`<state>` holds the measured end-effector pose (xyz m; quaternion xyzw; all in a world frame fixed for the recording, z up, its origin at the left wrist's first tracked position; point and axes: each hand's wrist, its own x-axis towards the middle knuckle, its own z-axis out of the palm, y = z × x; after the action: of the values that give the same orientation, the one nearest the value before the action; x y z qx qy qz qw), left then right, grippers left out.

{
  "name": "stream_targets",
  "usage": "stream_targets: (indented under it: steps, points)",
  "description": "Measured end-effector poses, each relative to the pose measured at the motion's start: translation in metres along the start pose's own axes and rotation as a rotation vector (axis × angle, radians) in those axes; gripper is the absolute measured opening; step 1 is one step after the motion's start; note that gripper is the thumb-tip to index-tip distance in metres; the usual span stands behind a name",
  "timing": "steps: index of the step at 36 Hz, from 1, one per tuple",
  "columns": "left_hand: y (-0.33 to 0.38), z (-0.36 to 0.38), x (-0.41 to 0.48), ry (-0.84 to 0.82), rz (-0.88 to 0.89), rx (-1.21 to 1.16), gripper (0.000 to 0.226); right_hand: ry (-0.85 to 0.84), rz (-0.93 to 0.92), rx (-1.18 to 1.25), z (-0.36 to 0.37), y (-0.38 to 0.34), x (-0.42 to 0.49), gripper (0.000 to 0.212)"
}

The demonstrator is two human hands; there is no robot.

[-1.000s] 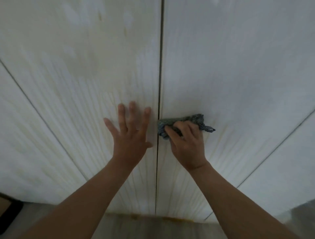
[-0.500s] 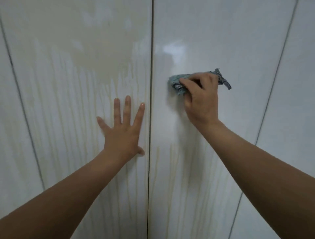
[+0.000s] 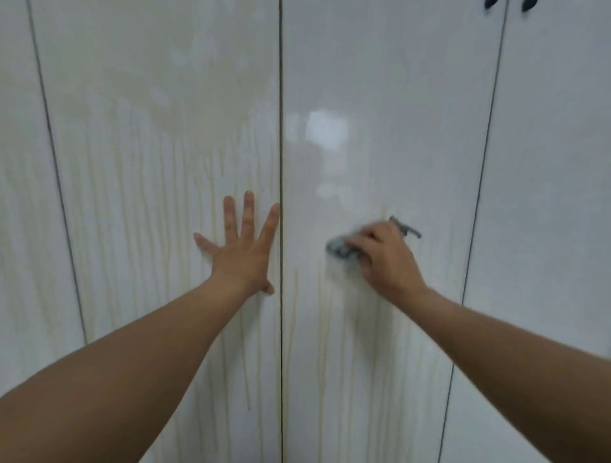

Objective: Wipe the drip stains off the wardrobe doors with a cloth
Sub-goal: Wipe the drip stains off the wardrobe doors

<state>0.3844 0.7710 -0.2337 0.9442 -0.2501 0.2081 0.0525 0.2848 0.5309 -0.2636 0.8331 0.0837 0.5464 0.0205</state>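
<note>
the right hand (image 3: 386, 261) curls over a bunched cloth (image 3: 342, 249) and presses it on the right door (image 3: 380, 99), mid-panel. the left hand (image 3: 241, 254) lies flat on the left door (image 3: 165, 132), fingers straight and spread, holding nothing, its forefinger just beside the seam (image 3: 281, 132).

risks, as i judge them: the cloth is a small wad, mostly under the palm, so it may smear the yellow streaks (image 3: 125, 231) rather than lift them, and a loaded wad could drag residue over the part above that looks clean. the flat palm rests on streaked gloss and may slip or leave a print.

the doors are glossy white panels with thin dark seams. the left one is streaked top to bottom; the right one shows streaks only below the cloth. a bright glare (image 3: 325, 130) sits on it. two dark handles (image 3: 491, 3) show far top right. no more of the room shows.
</note>
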Motion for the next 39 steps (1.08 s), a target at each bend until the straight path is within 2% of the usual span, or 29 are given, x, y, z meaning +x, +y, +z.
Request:
stream_targets:
  steps: [3,8,12,15,18,21,23,26,30,35,37,39]
  points:
    - [0.001,-0.002,-0.001,-0.002,-0.015,-0.006,0.166,0.141,0.106,-0.078,-0.028,0.012,0.049,0.03]
    - [0.003,0.002,-0.003,0.005,-0.019,0.005,0.166,0.203,0.186,-0.14,-0.047,0.04,0.091,0.028]
    - [0.004,0.003,0.0,-0.006,-0.027,0.008,0.166,0.196,0.218,-0.18,-0.034,0.041,0.072,0.039]
    - [0.004,0.003,-0.001,0.0,-0.03,0.009,0.166,0.195,0.211,-0.179,-0.019,0.039,0.032,0.026]
    - [0.005,0.003,-0.003,0.005,-0.035,0.016,0.168,0.138,0.101,-0.18,-0.003,0.042,-0.025,0.021]
    - [0.007,0.001,-0.004,0.006,-0.045,0.011,0.169,-0.024,-0.045,-0.21,0.012,0.049,-0.075,0.012]
    - [0.007,0.001,-0.004,0.001,-0.049,0.005,0.169,-0.097,-0.089,-0.196,0.013,0.05,-0.087,0.018]
    - [0.009,0.0,-0.004,-0.005,-0.05,-0.001,0.169,-0.062,-0.08,-0.172,-0.003,0.049,-0.061,0.023]
    - [0.009,0.0,-0.007,0.004,-0.051,-0.001,0.169,0.1,0.068,-0.18,-0.04,0.055,0.018,0.026]
    - [0.013,-0.002,-0.008,0.0,-0.065,0.002,0.17,0.188,0.181,-0.243,-0.058,0.077,0.062,0.047]
    - [0.013,-0.002,-0.008,0.003,-0.064,0.0,0.17,0.165,0.168,-0.228,-0.051,0.079,0.051,0.04]
    - [0.012,-0.002,-0.008,0.009,-0.057,0.008,0.17,0.146,0.138,-0.242,-0.037,0.081,0.025,0.021]
